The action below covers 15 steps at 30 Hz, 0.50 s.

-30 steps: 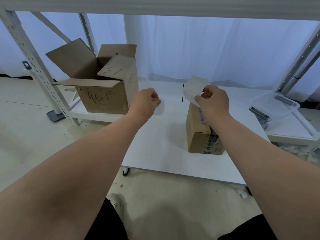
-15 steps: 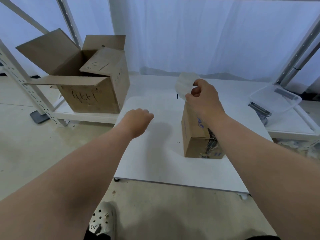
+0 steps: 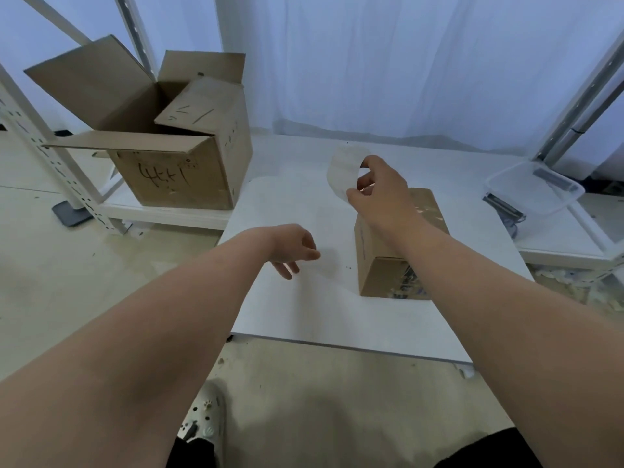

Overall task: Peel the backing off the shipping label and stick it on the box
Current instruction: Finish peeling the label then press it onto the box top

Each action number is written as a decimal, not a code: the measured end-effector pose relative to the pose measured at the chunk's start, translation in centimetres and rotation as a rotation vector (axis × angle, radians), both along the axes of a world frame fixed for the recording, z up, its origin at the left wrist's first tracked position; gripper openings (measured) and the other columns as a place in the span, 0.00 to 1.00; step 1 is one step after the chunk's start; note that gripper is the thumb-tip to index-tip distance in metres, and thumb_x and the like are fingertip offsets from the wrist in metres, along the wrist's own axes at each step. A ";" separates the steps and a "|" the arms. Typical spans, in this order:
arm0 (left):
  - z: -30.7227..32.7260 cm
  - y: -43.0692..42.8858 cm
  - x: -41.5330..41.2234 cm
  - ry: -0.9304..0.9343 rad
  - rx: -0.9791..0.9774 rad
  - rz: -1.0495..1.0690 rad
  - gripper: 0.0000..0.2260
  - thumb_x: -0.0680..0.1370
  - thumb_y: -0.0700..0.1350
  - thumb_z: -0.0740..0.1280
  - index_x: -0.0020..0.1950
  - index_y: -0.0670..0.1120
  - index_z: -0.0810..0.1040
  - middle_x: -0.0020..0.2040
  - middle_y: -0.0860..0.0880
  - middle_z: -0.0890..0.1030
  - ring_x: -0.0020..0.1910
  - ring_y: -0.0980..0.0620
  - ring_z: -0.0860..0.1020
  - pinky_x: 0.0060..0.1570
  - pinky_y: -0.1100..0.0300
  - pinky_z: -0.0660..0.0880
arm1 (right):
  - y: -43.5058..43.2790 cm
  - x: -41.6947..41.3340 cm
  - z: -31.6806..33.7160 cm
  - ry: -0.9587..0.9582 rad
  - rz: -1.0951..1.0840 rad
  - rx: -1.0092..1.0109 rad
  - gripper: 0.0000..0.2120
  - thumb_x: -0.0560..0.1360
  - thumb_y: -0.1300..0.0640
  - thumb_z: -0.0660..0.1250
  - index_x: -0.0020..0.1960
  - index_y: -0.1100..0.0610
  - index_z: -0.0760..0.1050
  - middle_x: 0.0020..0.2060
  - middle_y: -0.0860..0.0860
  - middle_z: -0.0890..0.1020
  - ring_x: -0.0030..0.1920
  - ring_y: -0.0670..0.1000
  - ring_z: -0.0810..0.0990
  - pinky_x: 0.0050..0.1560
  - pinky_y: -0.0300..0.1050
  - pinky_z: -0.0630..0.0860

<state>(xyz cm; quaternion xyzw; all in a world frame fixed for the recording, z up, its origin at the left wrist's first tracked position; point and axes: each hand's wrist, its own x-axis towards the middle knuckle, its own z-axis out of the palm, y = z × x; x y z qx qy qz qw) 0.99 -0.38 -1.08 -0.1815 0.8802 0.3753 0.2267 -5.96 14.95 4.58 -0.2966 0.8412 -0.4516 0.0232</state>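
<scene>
My right hand (image 3: 380, 189) pinches a curled white shipping label (image 3: 342, 170) between thumb and fingers, holding it up just above the far left corner of a small closed cardboard box (image 3: 429, 214). That box stands on the white table (image 3: 304, 298), partly hidden under my right forearm. My left hand (image 3: 292, 248) hovers low over the table to the left of the box, fingers loosely spread and holding nothing.
A large open cardboard box (image 3: 175, 170) with handwriting stands on a low shelf at the left. A clear plastic container (image 3: 533, 187) sits on the shelf at the right. White rack uprights (image 3: 50, 143) flank the table. A shoe (image 3: 206, 417) shows on the floor below.
My left hand has dropped away from the label down toward the table and its fingers have loosened. My right hand keeps the label, now lower and nearer the small box.
</scene>
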 end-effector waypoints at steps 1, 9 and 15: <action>0.3 0.1 0.0 0.012 0.025 0.009 0.15 0.80 0.46 0.62 0.64 0.41 0.73 0.60 0.45 0.76 0.48 0.48 0.82 0.45 0.54 0.82 | 0.2 0.2 0.1 0.000 0.001 0.007 0.18 0.76 0.61 0.63 0.65 0.56 0.68 0.46 0.51 0.76 0.45 0.50 0.76 0.35 0.32 0.70; 3.0 1.2 0.5 0.296 -0.031 0.087 0.10 0.80 0.42 0.60 0.56 0.39 0.76 0.52 0.42 0.79 0.40 0.48 0.82 0.33 0.59 0.80 | 2.0 0.6 0.8 -0.007 -0.039 0.015 0.19 0.76 0.62 0.63 0.66 0.55 0.67 0.46 0.51 0.77 0.45 0.50 0.76 0.35 0.32 0.69; 5.6 3.1 0.1 0.575 -0.132 0.152 0.12 0.79 0.49 0.61 0.57 0.44 0.77 0.53 0.49 0.79 0.49 0.48 0.78 0.49 0.58 0.77 | 5.1 -0.7 1.8 -0.038 -0.206 -0.146 0.18 0.75 0.60 0.64 0.64 0.54 0.68 0.40 0.45 0.75 0.42 0.48 0.77 0.38 0.38 0.74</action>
